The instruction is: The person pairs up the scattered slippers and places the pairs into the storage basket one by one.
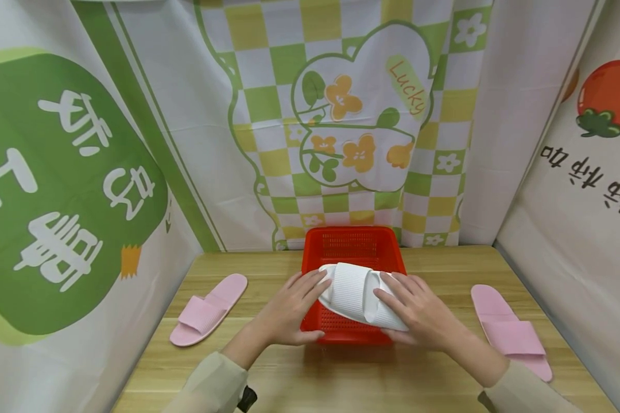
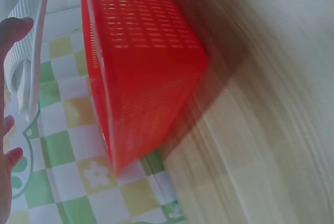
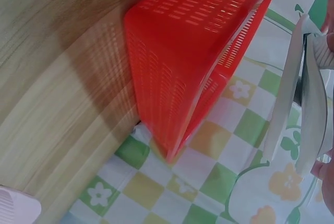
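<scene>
A pair of white slippers (image 1: 351, 289) with ridged straps is held over the red basket (image 1: 310, 244), one slipper against the other. My left hand (image 1: 294, 310) grips them at the left end, fingers on top and thumb lower down. At the right end my right hand (image 1: 421, 312) holds them, its fingertips over the upper slipper's edge. The right wrist view shows the two soles (image 3: 287, 98) side by side with a narrow gap. In the left wrist view the slippers (image 2: 31, 36) are beside the basket's rim, partly behind my thumb.
One pink slipper (image 1: 204, 315) lies on the wooden table (image 1: 268, 373) to the left, and another pink slipper (image 1: 514, 338) to the right. Behind the basket hangs a checked cloth (image 1: 284, 166); printed cloths also close off both sides.
</scene>
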The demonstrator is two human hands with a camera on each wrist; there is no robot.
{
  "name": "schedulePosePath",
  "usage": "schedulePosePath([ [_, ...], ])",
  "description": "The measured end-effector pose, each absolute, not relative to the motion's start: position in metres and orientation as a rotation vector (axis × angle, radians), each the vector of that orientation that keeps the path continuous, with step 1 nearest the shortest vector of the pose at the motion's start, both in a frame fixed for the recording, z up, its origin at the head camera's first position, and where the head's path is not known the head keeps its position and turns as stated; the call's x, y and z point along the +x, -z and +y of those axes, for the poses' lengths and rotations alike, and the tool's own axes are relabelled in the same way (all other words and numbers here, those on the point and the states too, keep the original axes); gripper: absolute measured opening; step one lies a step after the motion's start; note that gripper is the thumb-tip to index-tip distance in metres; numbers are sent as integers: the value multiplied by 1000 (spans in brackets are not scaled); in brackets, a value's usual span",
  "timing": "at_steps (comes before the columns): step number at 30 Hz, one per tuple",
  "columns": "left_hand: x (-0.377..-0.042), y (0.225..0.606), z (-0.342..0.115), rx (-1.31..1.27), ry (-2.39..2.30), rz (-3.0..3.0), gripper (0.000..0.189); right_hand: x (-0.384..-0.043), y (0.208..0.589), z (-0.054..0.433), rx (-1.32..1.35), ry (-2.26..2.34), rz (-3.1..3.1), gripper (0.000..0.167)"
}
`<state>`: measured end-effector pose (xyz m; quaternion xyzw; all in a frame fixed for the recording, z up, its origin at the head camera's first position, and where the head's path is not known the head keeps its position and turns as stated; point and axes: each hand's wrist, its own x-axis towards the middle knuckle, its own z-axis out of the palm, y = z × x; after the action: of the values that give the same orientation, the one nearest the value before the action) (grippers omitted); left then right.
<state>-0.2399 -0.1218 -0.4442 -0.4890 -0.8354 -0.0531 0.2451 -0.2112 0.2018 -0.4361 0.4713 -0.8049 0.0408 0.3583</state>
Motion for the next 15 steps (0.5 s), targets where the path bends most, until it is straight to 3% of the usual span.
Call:
schedulePosePath([
  [15,-240,470,-139,-1248,204,-2308,92,-218,440,202,1120,-139,-2101,60],
])
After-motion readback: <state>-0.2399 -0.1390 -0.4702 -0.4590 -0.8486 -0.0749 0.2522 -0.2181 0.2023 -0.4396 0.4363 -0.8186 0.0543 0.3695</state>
